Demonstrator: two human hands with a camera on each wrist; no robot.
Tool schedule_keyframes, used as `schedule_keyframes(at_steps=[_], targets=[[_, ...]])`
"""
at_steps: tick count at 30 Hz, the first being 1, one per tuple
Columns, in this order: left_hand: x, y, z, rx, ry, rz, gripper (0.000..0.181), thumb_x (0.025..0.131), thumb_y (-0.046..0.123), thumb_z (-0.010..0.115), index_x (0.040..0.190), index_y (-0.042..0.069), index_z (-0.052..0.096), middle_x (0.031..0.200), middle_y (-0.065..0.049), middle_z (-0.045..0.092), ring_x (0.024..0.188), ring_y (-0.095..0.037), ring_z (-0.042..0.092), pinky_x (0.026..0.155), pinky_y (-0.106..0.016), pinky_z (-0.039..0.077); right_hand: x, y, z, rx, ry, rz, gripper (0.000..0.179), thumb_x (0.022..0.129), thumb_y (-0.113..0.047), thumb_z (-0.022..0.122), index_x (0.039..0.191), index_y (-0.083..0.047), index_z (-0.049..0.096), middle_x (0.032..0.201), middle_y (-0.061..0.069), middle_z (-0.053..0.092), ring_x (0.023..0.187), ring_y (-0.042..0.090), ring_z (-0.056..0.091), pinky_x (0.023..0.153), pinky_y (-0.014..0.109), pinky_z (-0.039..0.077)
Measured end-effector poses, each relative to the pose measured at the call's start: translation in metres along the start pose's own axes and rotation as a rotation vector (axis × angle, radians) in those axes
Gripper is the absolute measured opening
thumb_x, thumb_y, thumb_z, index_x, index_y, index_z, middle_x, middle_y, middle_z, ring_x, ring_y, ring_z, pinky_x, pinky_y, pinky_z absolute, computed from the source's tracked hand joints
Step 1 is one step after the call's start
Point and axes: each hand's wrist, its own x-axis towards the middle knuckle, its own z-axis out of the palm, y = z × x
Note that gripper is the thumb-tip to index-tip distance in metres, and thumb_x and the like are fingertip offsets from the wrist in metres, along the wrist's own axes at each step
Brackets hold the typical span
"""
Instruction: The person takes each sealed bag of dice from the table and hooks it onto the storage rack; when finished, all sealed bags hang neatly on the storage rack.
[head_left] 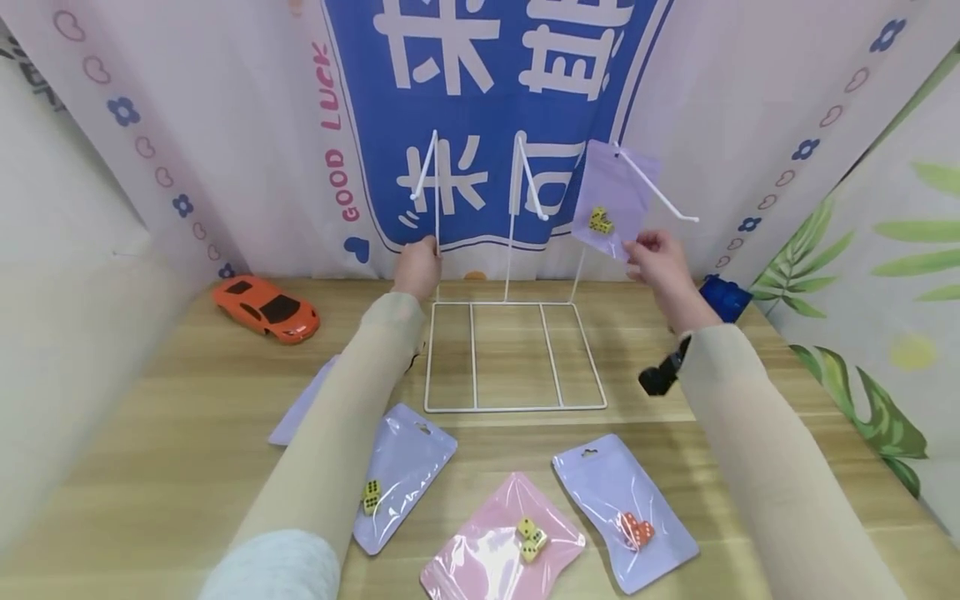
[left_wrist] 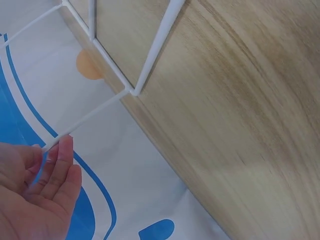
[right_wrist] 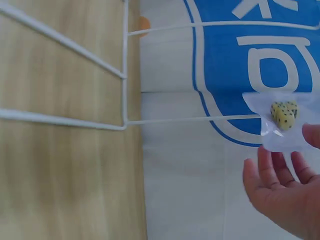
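Observation:
A white wire rack (head_left: 516, 409) with several hooked arms stands on the table. My left hand (head_left: 417, 268) pinches its left upright; in the left wrist view, thumb and fingertips of that hand (left_wrist: 42, 195) meet around the thin rod. On the rack's right arm hangs a purple zip pouch (head_left: 628, 179) with yellow dice (head_left: 599, 221) inside. The lower right corner of this pouch is pinched by my right hand (head_left: 663, 271). The right wrist view shows the thumb at the pouch (right_wrist: 272, 137) and the other fingers of the right hand (right_wrist: 285, 200) below its edge.
In front of the rack lie a purple pouch with yellow dice (head_left: 405, 458), a pink pouch (head_left: 480, 542) and a purple pouch with red dice (head_left: 600, 475). Another purple pouch (head_left: 296, 417) is partly under my left sleeve. An orange toy car (head_left: 266, 308) sits left, a blue object (head_left: 723, 297) right.

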Motion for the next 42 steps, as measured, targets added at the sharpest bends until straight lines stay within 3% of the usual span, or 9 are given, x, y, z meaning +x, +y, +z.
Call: schedule_keyframes(at_steps=[3, 8, 15, 18, 22, 25, 31, 38, 42], targets=[[-0.002, 0.001, 0.005, -0.007, 0.003, 0.003, 0.017, 0.097, 0.012, 0.042, 0.102, 0.001, 0.054, 0.095, -0.015, 0.060, 0.084, -0.027, 0.057, 0.074, -0.039, 0.047, -0.023, 0.017, -0.012, -0.077, -0.104, 0.040, 0.046, 0.093, -0.022, 0.052, 0.127, 0.005, 0.033, 0.112, 0.009, 0.045, 0.099, 0.017, 0.051, 0.083, 0.030, 0.047], [-0.001, 0.002, 0.005, -0.032, 0.011, 0.010, 0.016, 0.096, 0.010, 0.043, 0.101, 0.000, 0.054, 0.094, -0.016, 0.060, 0.085, -0.027, 0.057, 0.074, -0.038, 0.047, -0.068, 0.027, -0.028, -0.265, -0.353, 0.032, 0.041, 0.095, -0.020, 0.049, 0.122, 0.009, 0.038, 0.115, 0.022, 0.048, 0.105, 0.033, 0.050, 0.087, 0.042, 0.045], [0.001, 0.003, -0.003, -0.028, 0.014, 0.002, 0.018, 0.096, 0.009, 0.041, 0.103, -0.001, 0.054, 0.096, -0.016, 0.060, 0.086, -0.029, 0.056, 0.075, -0.039, 0.047, -0.127, 0.050, -0.021, -0.721, -0.627, -0.203, 0.021, 0.088, -0.022, 0.060, 0.085, -0.002, 0.055, 0.074, 0.005, 0.057, 0.067, 0.017, 0.054, 0.060, 0.032, 0.048], [0.002, 0.003, -0.004, -0.024, 0.013, 0.005, 0.019, 0.096, 0.010, 0.040, 0.103, -0.001, 0.054, 0.095, -0.016, 0.060, 0.085, -0.028, 0.056, 0.074, -0.039, 0.047, -0.151, 0.060, -0.014, -0.896, -0.676, -0.200, 0.030, 0.082, -0.034, 0.067, 0.079, -0.007, 0.053, 0.066, 0.000, 0.051, 0.059, 0.013, 0.047, 0.052, 0.028, 0.042], [0.002, 0.004, -0.004, -0.009, -0.006, -0.011, 0.020, 0.097, 0.011, 0.039, 0.105, 0.000, 0.053, 0.097, -0.016, 0.059, 0.086, -0.028, 0.055, 0.075, -0.039, 0.046, -0.177, 0.071, -0.006, -1.034, -0.726, -0.125, 0.059, 0.072, -0.048, 0.071, 0.099, 0.002, 0.055, 0.083, 0.012, 0.060, 0.074, 0.025, 0.057, 0.066, 0.039, 0.048], [-0.001, 0.007, -0.003, 0.002, -0.013, -0.021, 0.020, 0.097, 0.011, 0.039, 0.106, 0.000, 0.053, 0.098, -0.017, 0.060, 0.088, -0.029, 0.055, 0.077, -0.040, 0.046, -0.190, 0.076, -0.003, -1.105, -0.726, -0.115, 0.089, 0.065, -0.055, 0.073, 0.120, 0.009, 0.046, 0.104, 0.023, 0.059, 0.094, 0.036, 0.057, 0.083, 0.047, 0.045], [-0.003, 0.013, -0.004, 0.009, -0.025, -0.006, 0.020, 0.097, 0.010, 0.039, 0.106, -0.001, 0.053, 0.099, -0.018, 0.060, 0.088, -0.029, 0.057, 0.077, -0.039, 0.047, -0.196, 0.079, -0.002, -1.098, -0.708, -0.139, 0.091, 0.062, -0.050, 0.077, 0.123, 0.007, 0.042, 0.107, 0.024, 0.058, 0.095, 0.036, 0.057, 0.084, 0.047, 0.045], [-0.001, 0.010, -0.001, -0.008, -0.029, -0.011, 0.021, 0.097, 0.011, 0.039, 0.108, -0.001, 0.053, 0.100, -0.018, 0.060, 0.089, -0.029, 0.057, 0.078, -0.039, 0.047, -0.186, 0.086, -0.005, -0.812, -0.652, -0.131, 0.080, 0.068, -0.021, 0.079, 0.130, 0.004, 0.035, 0.107, 0.022, 0.057, 0.096, 0.035, 0.056, 0.083, 0.049, 0.045], [-0.003, 0.007, -0.003, -0.015, -0.029, -0.014, 0.021, 0.097, 0.010, 0.038, 0.107, -0.002, 0.053, 0.098, -0.018, 0.060, 0.087, -0.029, 0.056, 0.076, -0.040, 0.047, -0.179, 0.092, -0.008, -0.729, -0.622, -0.137, 0.065, 0.070, -0.012, 0.075, 0.124, 0.007, 0.042, 0.103, 0.017, 0.058, 0.094, 0.031, 0.056, 0.084, 0.047, 0.045]])
